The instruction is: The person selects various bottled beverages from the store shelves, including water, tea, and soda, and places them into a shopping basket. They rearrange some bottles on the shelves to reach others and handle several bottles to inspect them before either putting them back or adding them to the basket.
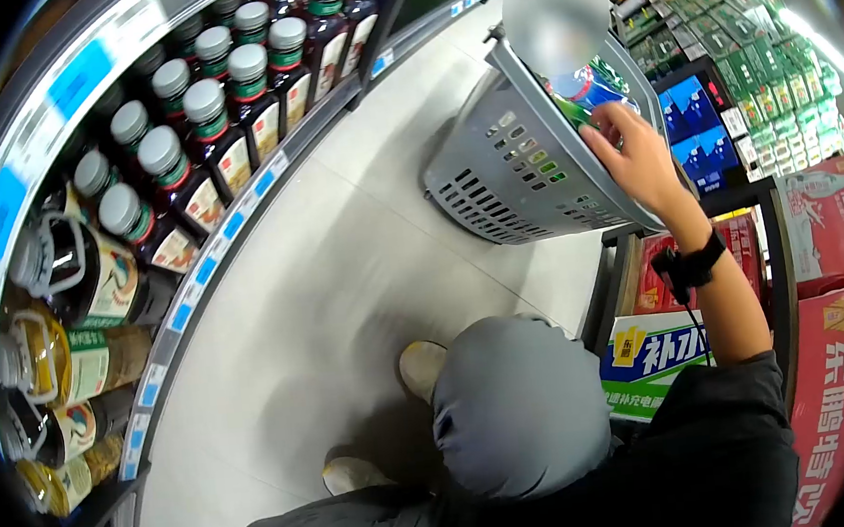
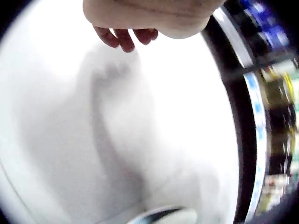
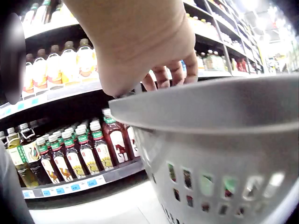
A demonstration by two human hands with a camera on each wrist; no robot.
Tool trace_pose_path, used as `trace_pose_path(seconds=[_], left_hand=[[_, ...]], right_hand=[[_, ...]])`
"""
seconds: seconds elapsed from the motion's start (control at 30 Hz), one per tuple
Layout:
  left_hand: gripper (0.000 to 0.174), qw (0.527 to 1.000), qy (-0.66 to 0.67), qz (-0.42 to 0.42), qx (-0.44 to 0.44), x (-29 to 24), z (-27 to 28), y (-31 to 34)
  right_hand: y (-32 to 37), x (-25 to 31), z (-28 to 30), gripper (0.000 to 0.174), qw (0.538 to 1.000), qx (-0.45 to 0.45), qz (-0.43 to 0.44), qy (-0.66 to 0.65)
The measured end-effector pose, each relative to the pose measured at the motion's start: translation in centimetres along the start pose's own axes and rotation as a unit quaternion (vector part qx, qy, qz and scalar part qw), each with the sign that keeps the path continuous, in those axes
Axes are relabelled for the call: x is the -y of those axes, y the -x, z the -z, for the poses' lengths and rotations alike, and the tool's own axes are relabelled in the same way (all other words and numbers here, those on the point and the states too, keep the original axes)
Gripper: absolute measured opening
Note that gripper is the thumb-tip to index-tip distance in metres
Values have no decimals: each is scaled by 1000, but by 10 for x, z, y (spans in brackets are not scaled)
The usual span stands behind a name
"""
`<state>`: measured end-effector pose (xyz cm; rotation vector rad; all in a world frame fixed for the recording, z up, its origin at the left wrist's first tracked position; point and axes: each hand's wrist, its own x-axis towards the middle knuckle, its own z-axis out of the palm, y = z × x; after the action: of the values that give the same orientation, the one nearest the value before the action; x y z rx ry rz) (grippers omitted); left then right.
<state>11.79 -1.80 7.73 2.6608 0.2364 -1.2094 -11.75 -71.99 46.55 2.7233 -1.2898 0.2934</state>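
Fingers [image 1: 614,114] of the right hand [image 1: 641,154] bent and slightly spread, reaching over the rim of the grey basket [image 1: 553,152]; impossible to tell whether anything is pinched between them. Around the right wrist, a black strap [image 1: 703,261] with a small device. Inside the basket, just beside the fingertips, a blue package [image 1: 602,87] and green ones, partly hidden by a blurred round patch. On the left hand [image 2: 149,16], loosely curled fingers with gaps between them, holding nothing, above the pale floor [image 1: 290,245]. Farther out, across the floor from the basket, a shelf [image 1: 264,182] edged with blue-and-white labels, bearing rows of dark bottles [image 1: 229,160] with silvery caps and green collars, then larger handled bottles [image 1: 107,281]. Near the right forearm, a blue, white and green carton [image 1: 636,360] and red cartons [image 1: 837,358]. Below, pale shoes [image 1: 421,369] and grey-clad knees.
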Motion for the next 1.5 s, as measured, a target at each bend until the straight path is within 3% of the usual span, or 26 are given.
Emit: trace_pose_path(seconds=[0.03,0.07,0.1,0.13,0.17,0.23,0.27,0.33,0.4,0.43,0.5,0.57,0.63,0.7,0.8,0.87,0.93,0.97,1.07,1.1,1.23,1.3,1.33,1.43,1.5], left_hand=[[32,996,74,-42,-29,-15,9,8],[33,984,152,-89,-21,-53,-9,11],[34,964,224,-139,-35,-45,8,-11],[35,935,291,-201,-30,-20,16,-60],[36,914,323,-244,-10,-22,17,-75],[42,884,254,-385,-79,-215,67,52],[38,877,224,-422,-59,-246,90,62],[35,863,195,-465,-37,-299,117,91],[24,809,69,-584,-6,-339,138,122],[24,805,68,-589,-12,-356,143,138],[15,748,39,-662,16,-380,142,162],[14,729,0,-685,18,-399,146,180],[13,666,-72,-743,12,-415,148,194],[11,650,-68,-756,17,-431,144,198],[13,643,-52,-764,15,-455,136,208],[16,647,-43,-761,12,-475,133,221],[21,597,-71,-799,24,-496,138,238],[21,595,-75,-799,28,-506,139,246],[25,514,-89,-853,13,-530,139,266],[25,508,-92,-856,18,-536,139,274],[27,441,-119,-889,37,-550,135,286],[26,390,-200,-899,12,-550,143,271],[24,402,-209,-892,9,-548,153,261],[23,505,-192,-842,-24,-544,188,232],[21,526,-208,-822,-66,-535,209,234]], right_hand=[[6,-42,-3,30,999,11,-18,-38],[-11,-125,9,34,998,25,-30,-41],[-8,-95,-6,44,986,115,-91,-74],[7,-44,-21,48,967,152,-99,-180],[4,-57,-7,52,942,187,-106,-257],[-1,-64,-10,54,920,200,-132,-310],[-1,-54,-15,57,891,224,-158,-363],[8,-55,-14,57,873,237,-156,-396],[17,-58,-21,58,844,279,-145,-435],[18,-51,-16,57,832,284,-148,-452],[25,-39,-8,56,868,284,-120,-390],[27,-36,-7,60,873,310,-61,-371],[34,-22,-4,61,888,302,11,-346],[43,-15,-9,57,903,272,66,-326],[58,0,-7,46,895,287,69,-333],[73,14,-5,51,883,280,55,-372],[85,24,1,57,878,277,62,-385],[92,28,3,58,876,274,57,-393],[108,31,8,58,886,256,73,-380],[113,30,10,58,887,252,66,-381],[130,24,15,49,898,222,61,-374],[135,21,19,44,908,220,78,-348],[137,21,17,40,912,192,90,-350],[136,21,22,37,926,169,111,-320],[135,22,23,35,930,129,127,-319]])
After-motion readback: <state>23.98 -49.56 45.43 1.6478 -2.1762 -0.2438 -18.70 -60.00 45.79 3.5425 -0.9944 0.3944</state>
